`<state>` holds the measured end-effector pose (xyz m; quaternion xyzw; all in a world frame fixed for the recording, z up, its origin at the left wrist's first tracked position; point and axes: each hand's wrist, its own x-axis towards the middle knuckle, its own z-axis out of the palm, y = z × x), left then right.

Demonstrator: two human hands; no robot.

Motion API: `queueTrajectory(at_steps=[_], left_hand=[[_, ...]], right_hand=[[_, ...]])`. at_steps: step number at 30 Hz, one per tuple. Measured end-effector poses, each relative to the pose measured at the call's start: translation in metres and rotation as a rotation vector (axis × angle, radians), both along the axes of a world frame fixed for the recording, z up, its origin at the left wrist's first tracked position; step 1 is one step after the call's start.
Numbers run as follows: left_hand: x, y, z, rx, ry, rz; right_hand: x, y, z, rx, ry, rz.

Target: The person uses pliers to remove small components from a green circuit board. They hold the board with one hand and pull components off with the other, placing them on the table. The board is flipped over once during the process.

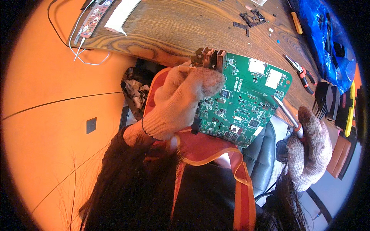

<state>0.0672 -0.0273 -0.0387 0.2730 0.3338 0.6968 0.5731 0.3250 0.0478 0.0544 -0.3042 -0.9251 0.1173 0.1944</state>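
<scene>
Green rectangular circuit board point(248, 94): raised at brown wooden table's point(181, 30) near edge | left white-gloved hand point(173, 102): pinching board's left edge | right white-gloved hand point(311, 150): gripping red-handled, silver-shafted tool point(286, 111), tip at board's right edge, contact unclear

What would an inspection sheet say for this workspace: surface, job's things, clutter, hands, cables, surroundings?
Surface: wood-grain table, small debris.
Job's things: green circuit board, held; metal-shafted tool, tip near the board's right edge.
Clutter: pliers, black plastic pieces, blue bag.
Hands: left gloved hand grips the board; right gloved hand holds the tool.
Cables: white cable at the table's left end.
Surroundings: orange wall, dark padded seat.
</scene>
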Motion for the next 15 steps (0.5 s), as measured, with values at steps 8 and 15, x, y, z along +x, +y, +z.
queueTrajectory(at_steps=[8, 15], left_hand=[[-0.006, -0.006, 0.017, -0.078, 0.558, -0.047], [-0.006, -0.009, 0.024, -0.108, 0.779, -0.131]], right_hand=[[-0.009, 0.000, 0.011, 0.048, -0.054, -0.068], [-0.011, 0.005, 0.030, 0.233, -0.203, 0.053]])
